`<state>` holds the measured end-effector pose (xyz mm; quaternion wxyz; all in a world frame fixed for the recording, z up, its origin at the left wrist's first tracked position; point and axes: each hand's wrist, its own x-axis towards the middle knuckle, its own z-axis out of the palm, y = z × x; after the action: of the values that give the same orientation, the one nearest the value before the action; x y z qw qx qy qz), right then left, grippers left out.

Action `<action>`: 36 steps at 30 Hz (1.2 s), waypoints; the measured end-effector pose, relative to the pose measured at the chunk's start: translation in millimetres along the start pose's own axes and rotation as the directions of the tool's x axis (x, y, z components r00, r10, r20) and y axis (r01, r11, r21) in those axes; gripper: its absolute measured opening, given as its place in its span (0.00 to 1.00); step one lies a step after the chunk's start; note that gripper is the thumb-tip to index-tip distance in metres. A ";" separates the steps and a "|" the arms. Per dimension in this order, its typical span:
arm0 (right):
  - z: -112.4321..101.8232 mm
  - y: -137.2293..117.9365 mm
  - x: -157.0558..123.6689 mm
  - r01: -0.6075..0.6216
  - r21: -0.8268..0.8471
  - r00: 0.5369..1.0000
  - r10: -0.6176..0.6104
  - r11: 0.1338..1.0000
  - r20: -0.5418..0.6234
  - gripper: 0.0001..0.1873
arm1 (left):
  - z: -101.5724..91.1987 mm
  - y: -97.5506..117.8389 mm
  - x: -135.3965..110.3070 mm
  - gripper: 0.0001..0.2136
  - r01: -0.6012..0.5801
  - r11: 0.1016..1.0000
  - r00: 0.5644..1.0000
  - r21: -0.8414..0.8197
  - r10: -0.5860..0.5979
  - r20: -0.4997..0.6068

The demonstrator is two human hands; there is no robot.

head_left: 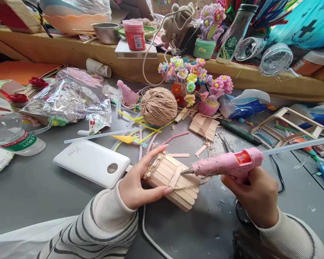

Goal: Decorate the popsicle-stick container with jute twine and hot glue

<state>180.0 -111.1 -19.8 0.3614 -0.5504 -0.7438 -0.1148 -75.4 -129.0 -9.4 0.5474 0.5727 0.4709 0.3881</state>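
Observation:
My left hand [140, 183] grips a small popsicle-stick box [164, 172] by its twine-trimmed end, thumb across the near side and fingers behind. Twine runs over the box, and a short crosswise stick lies on its upper face. In my right hand [256, 198] is a pink hot glue gun [226, 165], held by its handle. Its metal nozzle points left and meets or hovers just over the box beside the short stick; contact cannot be made out. A long translucent glue stick [297, 145] sticks out of the gun's back.
A white power bank [91, 162] lies left of the box. Behind stand a twine ball [158, 106], fuzzy flowers [189, 75] and a flat stick panel [204, 126]. A green-handled tool [240, 131] and a stick frame [288, 124] lie to the right, a plastic bottle [16, 136] far left.

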 end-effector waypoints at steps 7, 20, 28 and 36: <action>0.3 3.1 -2.0 0.001 0.013 1.000 -0.001 1.000 -0.010 0.16 | -0.2 -1.7 -0.3 0.37 -0.001 1.000 1.000 -0.006 0.001 -0.012; 0.0 0.6 -1.3 0.010 -0.023 1.000 -0.011 1.000 -0.022 0.16 | 0.1 -1.0 0.1 0.37 -0.006 1.000 1.000 -0.023 0.007 0.013; 1.1 2.6 -2.9 0.000 -0.019 1.000 -0.001 1.000 -0.026 0.16 | -1.1 -1.1 0.2 0.37 -0.007 1.000 1.000 0.001 0.007 0.012; 3.2 1.5 -2.8 -0.110 -0.002 0.994 0.110 0.994 -0.005 0.17 | -0.2 -2.6 0.0 0.37 0.006 0.999 1.000 0.032 -0.006 -0.018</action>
<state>180.4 -110.8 -24.3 0.3685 -0.5908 -0.7112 -0.0968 -75.9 -129.1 -12.0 0.5353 0.5764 0.4835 0.3840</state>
